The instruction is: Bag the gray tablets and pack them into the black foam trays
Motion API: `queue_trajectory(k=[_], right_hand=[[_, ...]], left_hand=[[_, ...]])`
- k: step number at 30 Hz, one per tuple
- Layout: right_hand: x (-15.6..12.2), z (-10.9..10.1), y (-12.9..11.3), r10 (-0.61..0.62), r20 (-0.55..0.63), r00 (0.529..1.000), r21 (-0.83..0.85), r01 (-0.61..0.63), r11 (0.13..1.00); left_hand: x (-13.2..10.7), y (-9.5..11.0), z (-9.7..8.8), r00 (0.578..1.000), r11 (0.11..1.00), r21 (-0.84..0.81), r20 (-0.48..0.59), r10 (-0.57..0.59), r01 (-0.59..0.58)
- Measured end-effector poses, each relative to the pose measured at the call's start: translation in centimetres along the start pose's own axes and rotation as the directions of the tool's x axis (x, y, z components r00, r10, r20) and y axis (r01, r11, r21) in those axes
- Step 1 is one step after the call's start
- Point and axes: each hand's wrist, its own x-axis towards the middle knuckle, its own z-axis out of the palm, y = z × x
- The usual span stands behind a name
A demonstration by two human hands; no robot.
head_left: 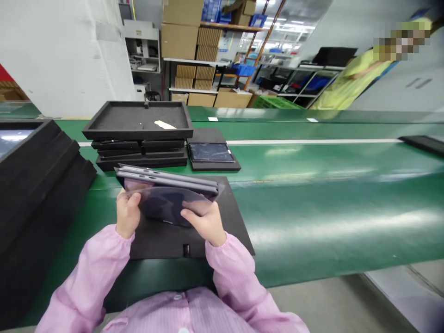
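Observation:
My left hand (127, 212) and my right hand (206, 223) both grip a thin grey tablet (169, 180) tilted up over a black foam tray (236, 217) on the green belt. A clear, purplish film or bag (166, 203) hangs under the tablet between my hands, and my fingers pinch it against the device. Pink sleeves cover both arms.
A stack of black foam trays (138, 134) stands behind, with another tablet in a tray (211, 152) to its right. A tall pile of black foam (34, 185) fills the left. A person in yellow (350, 78) stands across the green conveyor (329, 185). Shelves with cardboard boxes line the back.

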Motion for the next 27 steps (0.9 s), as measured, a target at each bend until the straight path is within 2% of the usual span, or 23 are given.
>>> queue_trajectory(k=[3, 6, 8, 9, 11, 13, 14, 16, 20, 22, 27], right_hand=[[-1.0, 0.5, -1.6, -0.168, -0.044, 0.985, -0.021, 0.167, 0.986], [-2.2, 2.3, -2.0, -0.33, -0.058, 0.942, 0.003, 0.331, 0.944], [-2.9, 3.9, -1.5, -0.464, -0.05, 0.884, -0.004, 0.464, 0.886], [-3.0, 4.7, -1.1, -0.519, -0.036, 0.854, -0.021, 0.518, 0.855], [-3.1, 5.7, -0.6, -0.56, 0.004, 0.828, -0.061, 0.559, 0.827], [-2.8, 5.7, -0.9, -0.514, 0.093, 0.853, -0.067, 0.521, 0.851], [-2.8, 5.4, -1.4, -0.478, 0.151, 0.865, -0.054, 0.491, 0.87], [-2.7, 4.1, -2.8, -0.407, 0.261, 0.875, -0.026, 0.428, 0.903], [-3.2, 1.4, -5.7, -0.298, 0.434, 0.85, 0.017, 0.323, 0.946], [-3.3, 0.7, -6.4, -0.25, 0.454, 0.855, 0.024, 0.269, 0.963], [-3.1, 0.4, -6.4, -0.209, 0.372, 0.904, 0.063, 0.2, 0.978]], left_hand=[[-1.3, 3.0, 1.0, 0.988, 0.999, -0.03, -0.153, 0.011, -0.016], [-0.2, 5.3, 3.1, 0.969, 0.965, -0.238, -0.239, 0.055, -0.114], [2.0, 6.0, 4.6, 0.965, 0.909, -0.368, -0.238, 0.111, -0.196], [3.3, 6.0, 5.3, 0.966, 0.885, -0.403, -0.196, 0.166, -0.234], [5.6, 5.5, 6.2, 0.967, 0.862, -0.451, -0.009, 0.254, -0.231], [7.3, 4.7, 6.7, 0.939, 0.862, -0.466, 0.161, 0.303, -0.199], [7.7, 4.3, 6.9, 0.923, 0.861, -0.471, 0.212, 0.32, -0.191], [8.0, 3.7, 7.0, 0.897, 0.85, -0.486, 0.258, 0.36, -0.202], [7.6, 3.3, 7.1, 0.848, 0.841, -0.472, 0.3, 0.436, -0.265], [7.5, 3.3, 7.1, 0.833, 0.841, -0.455, 0.31, 0.459, -0.294], [7.1, 3.6, 6.9, 0.82, 0.84, -0.44, 0.318, 0.475, -0.317]])
